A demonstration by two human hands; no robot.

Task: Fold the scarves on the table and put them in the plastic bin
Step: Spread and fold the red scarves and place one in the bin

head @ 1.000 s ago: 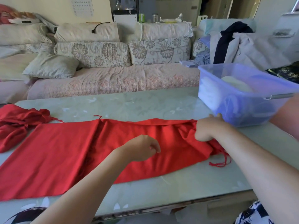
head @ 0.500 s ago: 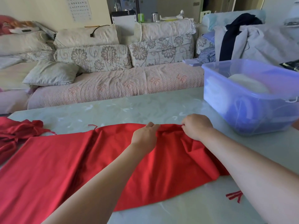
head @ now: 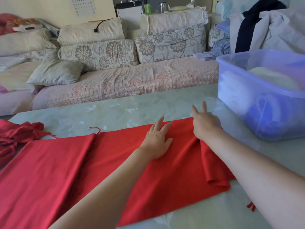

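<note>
Left hand (head: pixel 157 140) and right hand (head: pixel 205 124), fingers straight, press flat on the spread red fabric scarf (head: pixel 115 162) beside the translucent blue plastic bin (head: pixel 257 103).

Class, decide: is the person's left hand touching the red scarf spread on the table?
Touching. The head view shows the left hand lying flat, palm down, on the red scarf.

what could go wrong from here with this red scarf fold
1. The red scarf has a folded-over flap beneath the right forearm that lies skewed and rippled; the flat right hand may press it in crooked.
2. A loose tassel sticks out by the near table edge and may end up outside the fold.
3. The left hand presses only the middle, so the cloth might slide on the smooth table.
</note>
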